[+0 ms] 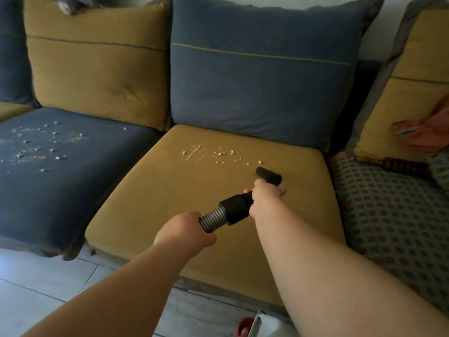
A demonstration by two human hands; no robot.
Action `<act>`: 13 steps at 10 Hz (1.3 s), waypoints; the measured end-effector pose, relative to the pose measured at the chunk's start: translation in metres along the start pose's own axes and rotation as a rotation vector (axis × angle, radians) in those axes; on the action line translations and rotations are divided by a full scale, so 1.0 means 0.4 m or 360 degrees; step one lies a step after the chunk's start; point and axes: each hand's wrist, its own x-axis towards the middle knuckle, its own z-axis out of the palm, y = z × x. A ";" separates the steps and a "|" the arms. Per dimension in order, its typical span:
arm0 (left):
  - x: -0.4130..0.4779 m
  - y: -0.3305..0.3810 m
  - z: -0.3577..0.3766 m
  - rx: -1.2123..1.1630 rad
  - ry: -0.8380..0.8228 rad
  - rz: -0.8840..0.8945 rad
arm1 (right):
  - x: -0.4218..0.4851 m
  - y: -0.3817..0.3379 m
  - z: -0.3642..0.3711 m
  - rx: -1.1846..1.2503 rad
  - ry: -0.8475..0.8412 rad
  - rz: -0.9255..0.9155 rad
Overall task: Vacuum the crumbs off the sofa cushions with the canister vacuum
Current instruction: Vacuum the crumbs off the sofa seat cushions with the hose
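Observation:
My right hand (266, 194) grips the black vacuum wand just behind its small black nozzle (268, 175). The nozzle rests on the mustard seat cushion (170, 203), a little to the right of and below a scatter of pale crumbs (213, 154). My left hand (188, 229) holds the ribbed grey hose (212, 218) where it meets the black cuff (235, 210). More crumbs (41, 144) lie spread over the dark blue seat cushion (60, 190) on the left. The canister itself is out of view.
Blue (262, 76) and mustard (97, 69) back cushions stand behind the seats. At the right lie a patterned cover (388, 215), a dark beaded object (403, 166) and a pink cloth (427, 132). Grey floor tiles (36, 288) run along the sofa front, with a red and white item (252, 324) at the bottom edge.

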 end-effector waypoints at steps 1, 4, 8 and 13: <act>0.014 -0.011 -0.005 -0.0037 0.0021 -0.0025 | 0.020 -0.013 0.029 -0.0041 -0.0042 0.0004; 0.045 -0.045 -0.028 -0.0056 0.0060 -0.0048 | 0.030 -0.031 0.115 -0.0198 -0.0156 0.0054; 0.021 -0.134 -0.078 -0.0018 0.0163 -0.0109 | -0.023 0.003 0.213 -0.0219 -0.0383 0.0106; 0.028 -0.019 -0.035 -0.0013 0.0010 0.0023 | 0.027 0.008 0.054 0.0130 -0.0107 -0.0183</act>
